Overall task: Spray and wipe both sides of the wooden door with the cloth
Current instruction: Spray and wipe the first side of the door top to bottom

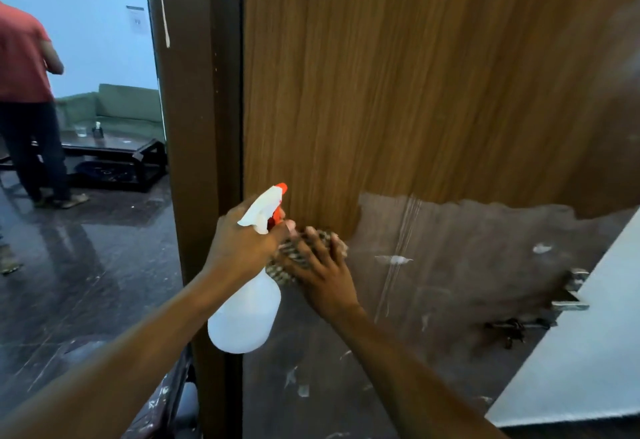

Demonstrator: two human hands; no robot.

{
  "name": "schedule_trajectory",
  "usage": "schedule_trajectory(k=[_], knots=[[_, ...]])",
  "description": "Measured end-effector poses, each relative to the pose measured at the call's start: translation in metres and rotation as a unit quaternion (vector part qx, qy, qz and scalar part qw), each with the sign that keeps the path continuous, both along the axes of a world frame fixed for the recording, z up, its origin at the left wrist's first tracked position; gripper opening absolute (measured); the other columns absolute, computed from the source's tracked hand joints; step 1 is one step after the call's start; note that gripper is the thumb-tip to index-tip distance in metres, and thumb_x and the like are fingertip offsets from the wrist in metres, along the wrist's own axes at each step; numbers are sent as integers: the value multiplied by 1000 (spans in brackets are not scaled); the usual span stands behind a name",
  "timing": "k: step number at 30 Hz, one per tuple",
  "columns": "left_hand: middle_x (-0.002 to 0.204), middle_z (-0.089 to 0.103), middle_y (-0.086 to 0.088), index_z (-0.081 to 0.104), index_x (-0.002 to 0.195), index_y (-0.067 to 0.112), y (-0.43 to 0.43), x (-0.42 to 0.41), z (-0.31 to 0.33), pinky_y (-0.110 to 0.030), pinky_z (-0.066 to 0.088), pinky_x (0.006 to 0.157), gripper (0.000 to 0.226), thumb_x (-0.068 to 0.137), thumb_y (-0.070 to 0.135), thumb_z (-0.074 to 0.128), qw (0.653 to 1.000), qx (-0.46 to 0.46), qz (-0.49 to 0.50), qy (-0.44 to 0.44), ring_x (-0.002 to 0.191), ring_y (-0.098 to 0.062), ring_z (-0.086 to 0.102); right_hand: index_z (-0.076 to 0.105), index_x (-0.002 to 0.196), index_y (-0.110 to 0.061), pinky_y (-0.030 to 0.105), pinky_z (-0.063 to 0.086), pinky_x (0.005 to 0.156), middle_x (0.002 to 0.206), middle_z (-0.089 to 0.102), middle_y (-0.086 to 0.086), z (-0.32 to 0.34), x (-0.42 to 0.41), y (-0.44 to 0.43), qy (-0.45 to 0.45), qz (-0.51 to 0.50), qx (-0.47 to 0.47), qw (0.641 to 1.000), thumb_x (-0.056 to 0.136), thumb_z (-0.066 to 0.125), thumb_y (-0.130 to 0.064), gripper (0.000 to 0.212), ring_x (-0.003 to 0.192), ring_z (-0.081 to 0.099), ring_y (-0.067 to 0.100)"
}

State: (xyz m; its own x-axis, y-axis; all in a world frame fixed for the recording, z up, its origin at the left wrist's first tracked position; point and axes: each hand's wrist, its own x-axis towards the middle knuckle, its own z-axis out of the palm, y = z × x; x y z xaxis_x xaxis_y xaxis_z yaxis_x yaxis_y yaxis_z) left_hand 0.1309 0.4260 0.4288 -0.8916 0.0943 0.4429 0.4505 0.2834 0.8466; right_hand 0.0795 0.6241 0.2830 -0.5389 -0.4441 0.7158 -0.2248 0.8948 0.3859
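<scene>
The left hand [242, 241] is closest. Its fingers are curled tight round the neck of a white spray bottle [246, 314] with an orange tip. The bottle hangs down below the hand, in front of the left edge of the wooden door [415, 92].

Just beside it, the right hand [325, 276] has its fingers spread out. They lie flat on a checked cloth [282, 270] and press it against the door. The cloth is near the door's left edge, right where the bright stripy wood on top meets the dull grey-brown part below. That lower part has white spots and thin drip lines on it.

A silver door handle [571, 296] sticks out at the door's right edge. A dark brown door frame [194, 127] stands along the left edge.

Past the frame is a shiny dark floor [86, 248]. Farther back, a person in a red shirt [20, 57] stands by a low black table [114, 154]. A green sofa [128, 106] sits behind it.
</scene>
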Motion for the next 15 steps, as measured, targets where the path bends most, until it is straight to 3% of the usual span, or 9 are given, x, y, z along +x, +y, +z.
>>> schedule_trajectory(k=[3,7,9,11,13,15], knots=[[100,60,14,53,127,27,6,2,-5,-8,43,64,48,81,29,70,1000,13,4,-14,91,-11,61,30,155,-38,61,5,121,168,7,6,11,15,45,35,-52,-137,989,85,72,-13,85,154,4,34],[99,58,17,52,125,31,24,4,-10,-10,44,61,47,81,32,70,999,10,2,-44,90,-14,63,23,158,-28,66,6,118,166,8,18,78,10,44,83,-116,-278,950,84,58,-19,82,153,1,42],[105,58,16,52,127,31,36,5,-9,-18,52,69,50,81,34,70,998,10,-6,-57,96,-15,63,23,158,-29,66,3,119,166,9,17,96,4,35,86,-87,-239,963,89,54,-25,75,152,1,43],[112,61,12,52,129,29,47,6,-9,-30,57,79,53,80,35,71,998,14,-14,-66,100,-16,63,25,157,-31,66,5,119,165,14,15,90,2,38,70,-28,-141,987,95,56,-30,69,152,6,43],[123,60,11,51,132,26,58,9,-8,-26,53,83,57,80,36,71,997,11,-10,-73,108,-14,60,23,157,-34,66,10,118,165,18,12,66,10,55,29,15,-60,998,97,54,-28,67,152,9,41],[113,60,15,53,127,25,67,14,-9,-22,51,77,51,80,34,71,997,12,-2,-80,106,-14,59,19,158,-37,65,12,119,167,16,7,35,21,83,7,7,-43,999,97,55,-23,72,154,8,37]])
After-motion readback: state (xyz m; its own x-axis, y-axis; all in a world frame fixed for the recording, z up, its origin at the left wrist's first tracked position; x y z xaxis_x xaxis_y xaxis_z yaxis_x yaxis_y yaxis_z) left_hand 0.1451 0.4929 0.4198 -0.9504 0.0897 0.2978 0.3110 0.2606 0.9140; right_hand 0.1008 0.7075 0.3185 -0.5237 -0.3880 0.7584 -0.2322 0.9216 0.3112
